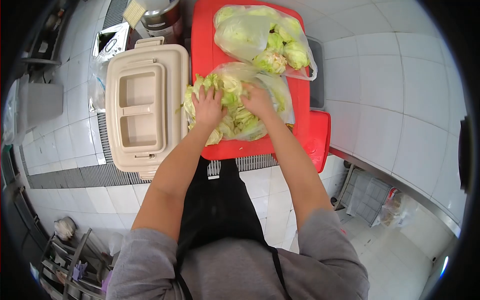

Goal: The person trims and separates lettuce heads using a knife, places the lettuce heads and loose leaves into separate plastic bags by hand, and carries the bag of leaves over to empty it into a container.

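Pale green lettuce leaves (241,120) spill from an opened clear plastic bag (281,97) on a red lid-like surface (205,30). My left hand (208,106) lies on the left part of the leaves, its fingers spread. At the mouth of the bag, my right hand (258,101) has its fingers curled into the lettuce, the tips partly hidden. Beyond both hands, a second clear bag (242,35) holds several lettuce heads (296,54), some showing at its open end.
Left of the red surface is a large beige lidded bin (175,100). A metal pot (162,20) stands behind it. Another red piece (316,142) juts out at the right, near the tiled wall (370,80). A floor drain grate (255,162) runs below.
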A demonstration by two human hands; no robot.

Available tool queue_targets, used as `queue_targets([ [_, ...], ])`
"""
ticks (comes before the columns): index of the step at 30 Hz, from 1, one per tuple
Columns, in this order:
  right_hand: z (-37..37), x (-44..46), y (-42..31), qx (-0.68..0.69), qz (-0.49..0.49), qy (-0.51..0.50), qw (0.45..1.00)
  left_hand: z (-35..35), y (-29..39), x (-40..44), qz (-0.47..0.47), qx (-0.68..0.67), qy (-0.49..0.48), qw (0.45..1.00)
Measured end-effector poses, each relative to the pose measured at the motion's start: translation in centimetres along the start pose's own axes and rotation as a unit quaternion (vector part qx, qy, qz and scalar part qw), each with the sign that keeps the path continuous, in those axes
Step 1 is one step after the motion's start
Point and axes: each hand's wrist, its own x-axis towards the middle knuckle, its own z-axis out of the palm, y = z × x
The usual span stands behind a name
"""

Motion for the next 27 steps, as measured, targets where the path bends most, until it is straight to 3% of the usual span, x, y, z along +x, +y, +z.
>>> queue_targets([
  [2,-2.1,-2.2,0.7,0.015,-0.056,0.107,0.993,-0.4,0.3,0.1,-0.003,-0.019,0.012,1.000],
  [5,-3.8,-3.8,4.1,-0.179,0.043,0.062,0.981,-2.5,2.6,-0.4,0.034,0.032,0.077,0.996],
  [8,-4.1,-3.0,5.8,-0.211,0.146,0.064,0.964,-2.9,5.9,0.0,0.258,-0.049,0.047,0.964],
  [9,-5.0,-2.2,5.2,-0.216,0.139,-0.051,0.965,-2.1,6.8,0.1,0.283,-0.019,-0.025,0.959],
  [11,-5.4,-1.1,3.6,-0.197,0.111,-0.048,0.973,-0.6,8.3,0.3,0.330,0.042,-0.166,0.929],
  [12,-5.0,-0.9,3.1,-0.188,0.097,-0.046,0.976,-0.4,8.2,0.2,0.305,0.066,-0.182,0.933],
  [15,-1.2,-1.8,3.8,-0.221,-0.005,0.131,0.966,-0.1,6.3,0.0,0.238,0.106,-0.210,0.942],
  [18,-1.8,-1.4,5.2,-0.109,0.206,-0.023,0.972,1.4,4.2,-0.7,0.220,0.093,-0.190,0.952],
  [21,-2.9,-0.9,4.1,-0.090,0.234,-0.092,0.964,1.9,4.1,-1.3,0.224,0.111,-0.192,0.949],
  [24,-3.1,-2.2,1.8,-0.180,-0.033,0.006,0.983,1.1,4.2,-1.3,0.206,0.116,-0.244,0.940],
  [27,-5.9,-3.5,-0.4,0.001,-0.014,0.048,0.999,0.4,3.8,-1.8,0.217,0.147,-0.250,0.932],
])
